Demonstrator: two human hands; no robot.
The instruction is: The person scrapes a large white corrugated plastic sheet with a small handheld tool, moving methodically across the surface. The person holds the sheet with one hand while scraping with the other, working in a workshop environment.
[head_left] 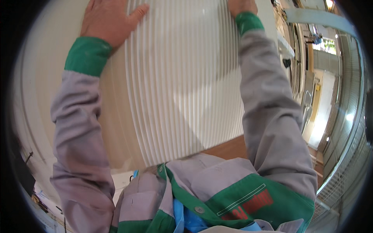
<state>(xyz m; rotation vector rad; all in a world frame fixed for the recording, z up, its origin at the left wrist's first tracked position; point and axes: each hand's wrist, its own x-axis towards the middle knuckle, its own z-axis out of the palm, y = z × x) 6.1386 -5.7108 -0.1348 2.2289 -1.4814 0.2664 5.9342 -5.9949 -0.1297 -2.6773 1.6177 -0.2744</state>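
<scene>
A white ribbed panel [186, 77] lies in front of me, its raised ribs running away from my body. Along its left side is a smooth cream-coloured surface [116, 116]; I cannot tell whether it belongs to the same piece. My left hand [108, 21] rests near the far left part of the ribs, palm down, with the thumb stretched out over them. At the far right side of the ribs is my right hand [243, 7], cut off by the upper edge of the picture, so its fingers are hidden. Shadows of my arms and body fall across the ribs.
A brown surface [229, 148] shows beneath the panel's near edge, close to my body. To the right, long boards or strips [297, 62] are stacked, with a pale blue curved beam [318, 17] above them. Ceiling lights and metal framework bend along the right rim.
</scene>
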